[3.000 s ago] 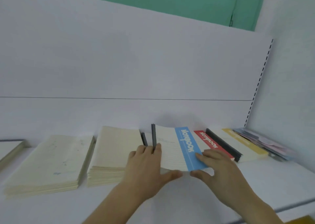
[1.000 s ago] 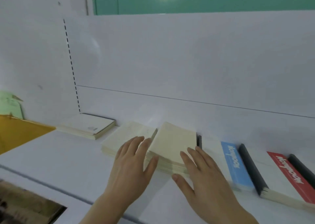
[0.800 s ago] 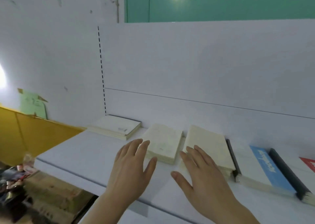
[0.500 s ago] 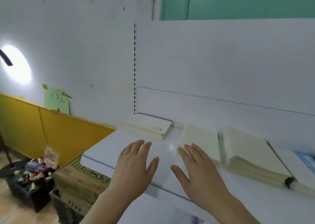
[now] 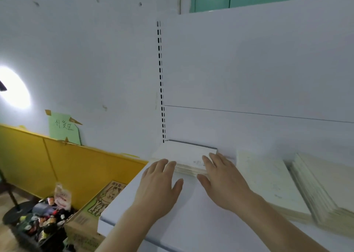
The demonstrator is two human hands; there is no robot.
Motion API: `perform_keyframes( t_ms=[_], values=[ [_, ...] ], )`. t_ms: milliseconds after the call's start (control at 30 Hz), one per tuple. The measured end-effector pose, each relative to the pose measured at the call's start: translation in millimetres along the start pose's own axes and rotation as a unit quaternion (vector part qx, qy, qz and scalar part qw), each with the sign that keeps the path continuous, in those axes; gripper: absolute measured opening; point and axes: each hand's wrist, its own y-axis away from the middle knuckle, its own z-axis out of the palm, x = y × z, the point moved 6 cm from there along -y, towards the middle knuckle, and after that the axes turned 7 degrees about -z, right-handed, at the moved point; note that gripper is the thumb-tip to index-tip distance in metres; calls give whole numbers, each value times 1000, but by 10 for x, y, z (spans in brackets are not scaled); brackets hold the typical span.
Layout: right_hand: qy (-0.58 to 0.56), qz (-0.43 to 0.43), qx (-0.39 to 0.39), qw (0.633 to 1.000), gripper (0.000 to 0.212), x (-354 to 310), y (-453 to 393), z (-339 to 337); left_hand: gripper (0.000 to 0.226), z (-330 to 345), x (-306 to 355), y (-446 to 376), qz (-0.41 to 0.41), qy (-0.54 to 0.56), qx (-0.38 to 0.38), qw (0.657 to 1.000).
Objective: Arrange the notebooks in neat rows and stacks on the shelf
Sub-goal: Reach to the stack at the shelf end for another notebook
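Observation:
A low stack of white notebooks point(image 5: 184, 155) lies in the far left corner of the white shelf point(image 5: 191, 213). My left hand point(image 5: 160, 186) is flat, its fingertips touching the stack's near left edge. My right hand point(image 5: 223, 179) has straight fingers lying over the stack's near right corner. To the right lie two cream notebook stacks: the middle one point(image 5: 268, 182) and a taller one point(image 5: 325, 186) at the frame's right edge.
The shelf's left end drops off to a cardboard box point(image 5: 90, 213) and a black crate of small bottles point(image 5: 40, 223) on the floor. A yellow partition point(image 5: 57, 165) stands behind them. The white back panel point(image 5: 249, 79) rises behind the stacks.
My view has swung left along the shelf. Both hands moved from the cream stacks to the white stack in the left corner; the blue and red notebooks left the view.

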Motion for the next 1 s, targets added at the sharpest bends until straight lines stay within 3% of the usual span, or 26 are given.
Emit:
perform_keyframes(
  t_ms=[233, 433, 533, 600, 700, 833, 900, 1000],
  values=[
    [33, -21, -47, 998, 61, -83, -470, 302, 69, 279, -193, -535, 17, -40, -47, 998],
    [63, -54, 39, 996, 30, -76, -549, 299, 58, 390, -350, -782, 70, -51, -51, 995],
    [60, -21, 49, 997, 33, -95, -530, 283, 59, 370, -392, -835, 106, -25, -38, 993],
    [45, 12, 51, 998, 37, -77, -498, 230, 64, 347, -437, -866, 123, 7, -33, 992],
    [40, 45, 83, 995, 22, -59, -432, 46, 65, 264, -518, -889, 127, 91, 3, 988],
    [5, 100, 266, 959, 22, -155, -237, -458, 82, -73, -602, -867, 60, 301, 96, 947],
    [-67, 140, 306, 939, 23, -203, -171, -592, 90, -152, -563, -857, 26, 388, 62, 919],
    [-176, 191, 344, 902, 23, -293, -100, -684, 94, -85, -449, -907, -21, 428, -27, 903]
  ],
)
